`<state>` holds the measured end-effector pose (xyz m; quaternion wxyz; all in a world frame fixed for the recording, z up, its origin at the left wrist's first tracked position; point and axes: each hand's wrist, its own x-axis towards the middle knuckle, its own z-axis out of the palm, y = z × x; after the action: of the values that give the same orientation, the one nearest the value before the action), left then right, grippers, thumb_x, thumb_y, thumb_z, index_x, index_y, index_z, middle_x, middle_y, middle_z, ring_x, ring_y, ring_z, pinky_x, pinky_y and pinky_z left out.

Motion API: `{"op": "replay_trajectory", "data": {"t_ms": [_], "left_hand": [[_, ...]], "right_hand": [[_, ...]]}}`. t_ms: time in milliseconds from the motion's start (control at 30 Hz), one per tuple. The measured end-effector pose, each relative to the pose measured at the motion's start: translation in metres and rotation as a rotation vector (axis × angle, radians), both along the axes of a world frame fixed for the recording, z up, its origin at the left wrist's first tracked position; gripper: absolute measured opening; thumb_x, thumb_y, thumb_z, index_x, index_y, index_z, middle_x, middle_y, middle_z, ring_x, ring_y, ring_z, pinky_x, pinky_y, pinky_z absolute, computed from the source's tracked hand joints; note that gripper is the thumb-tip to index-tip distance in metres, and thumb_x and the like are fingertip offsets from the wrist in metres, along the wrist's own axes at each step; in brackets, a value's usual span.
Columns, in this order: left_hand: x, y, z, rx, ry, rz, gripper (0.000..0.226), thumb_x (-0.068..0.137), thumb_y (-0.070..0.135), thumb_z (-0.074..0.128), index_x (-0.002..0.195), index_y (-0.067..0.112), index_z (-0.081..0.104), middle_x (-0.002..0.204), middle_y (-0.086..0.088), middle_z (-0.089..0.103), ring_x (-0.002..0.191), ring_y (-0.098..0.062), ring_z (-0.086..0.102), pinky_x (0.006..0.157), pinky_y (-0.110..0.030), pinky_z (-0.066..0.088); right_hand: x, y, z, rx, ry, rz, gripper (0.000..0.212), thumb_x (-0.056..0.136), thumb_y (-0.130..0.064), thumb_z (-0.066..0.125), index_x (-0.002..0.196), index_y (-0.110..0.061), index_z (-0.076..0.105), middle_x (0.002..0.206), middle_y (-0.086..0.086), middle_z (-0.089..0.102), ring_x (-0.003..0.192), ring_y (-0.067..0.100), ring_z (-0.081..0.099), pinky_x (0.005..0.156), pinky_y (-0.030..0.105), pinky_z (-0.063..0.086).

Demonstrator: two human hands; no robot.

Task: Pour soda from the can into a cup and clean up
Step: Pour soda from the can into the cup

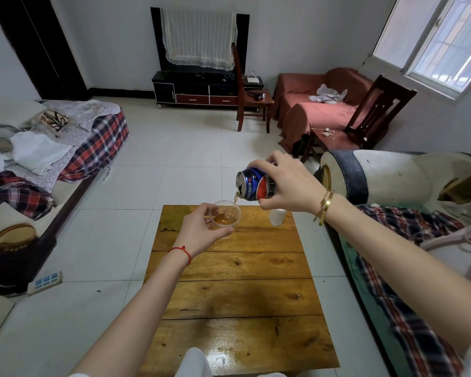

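A person's left hand (199, 232) is curling its fingers around a clear plastic cup (227, 217), holding it above the far end of a wooden table (237, 295). Just to its right and higher, the right hand (286, 183) is gripping a tilted blue soda can (252, 185), its amber stream falling into the cup. Below the right hand, a white bottle (277, 216) is standing on the table.
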<state>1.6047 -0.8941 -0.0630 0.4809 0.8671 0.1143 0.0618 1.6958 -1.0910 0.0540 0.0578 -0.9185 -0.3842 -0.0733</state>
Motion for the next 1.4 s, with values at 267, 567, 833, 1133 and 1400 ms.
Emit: {"op": "replay_trajectory", "data": {"t_ms": [267,567,833,1133,1400], "left_hand": [[0.003,-0.002,-0.003,0.007,-0.004,-0.006,0.065,0.071,0.034,0.084,0.126,0.017,0.054,0.126,-0.001,0.062,0.113,-0.020,0.061,0.087,-0.022,0.049],[0.004,-0.004,-0.003,0.003,-0.013,-0.006,0.064,0.072,0.034,0.084,0.126,0.017,0.054,0.126,-0.001,0.061,0.113,-0.019,0.061,0.089,-0.022,0.049],[0.002,-0.005,-0.011,-0.011,-0.010,-0.008,0.070,0.071,0.036,0.084,0.131,0.017,0.054,0.129,-0.002,0.061,0.116,-0.019,0.060,0.091,-0.023,0.049],[-0.007,-0.007,-0.029,-0.027,-0.022,0.010,0.066,0.073,0.032,0.083,0.130,0.016,0.053,0.130,-0.001,0.060,0.113,-0.014,0.059,0.092,-0.019,0.048],[-0.008,-0.004,-0.047,-0.068,-0.009,0.064,0.069,0.072,0.029,0.084,0.131,0.013,0.052,0.130,-0.001,0.058,0.109,-0.008,0.056,0.084,-0.006,0.044]], "right_hand": [[0.002,-0.002,0.000,-0.007,-0.011,0.000,0.070,0.071,-0.046,0.070,0.135,-0.032,0.044,0.112,0.001,0.044,0.096,0.012,0.035,0.088,0.032,0.041],[0.004,-0.003,-0.003,0.002,-0.020,0.009,0.071,0.070,-0.046,0.070,0.134,-0.032,0.044,0.111,0.001,0.044,0.095,0.011,0.034,0.088,0.033,0.041],[0.006,-0.007,-0.011,0.000,-0.007,0.003,0.071,0.070,-0.046,0.070,0.135,-0.032,0.044,0.111,0.001,0.044,0.095,0.013,0.035,0.083,0.028,0.036],[0.003,-0.017,-0.049,0.096,0.148,-0.078,0.070,0.070,-0.043,0.071,0.135,-0.034,0.043,0.110,0.001,0.045,0.097,0.015,0.044,0.087,0.032,0.046],[0.007,-0.027,-0.100,0.431,0.412,-0.211,0.072,0.069,-0.043,0.076,0.132,-0.031,0.043,0.118,0.002,0.051,0.110,0.017,0.053,0.098,0.039,0.049]]}}
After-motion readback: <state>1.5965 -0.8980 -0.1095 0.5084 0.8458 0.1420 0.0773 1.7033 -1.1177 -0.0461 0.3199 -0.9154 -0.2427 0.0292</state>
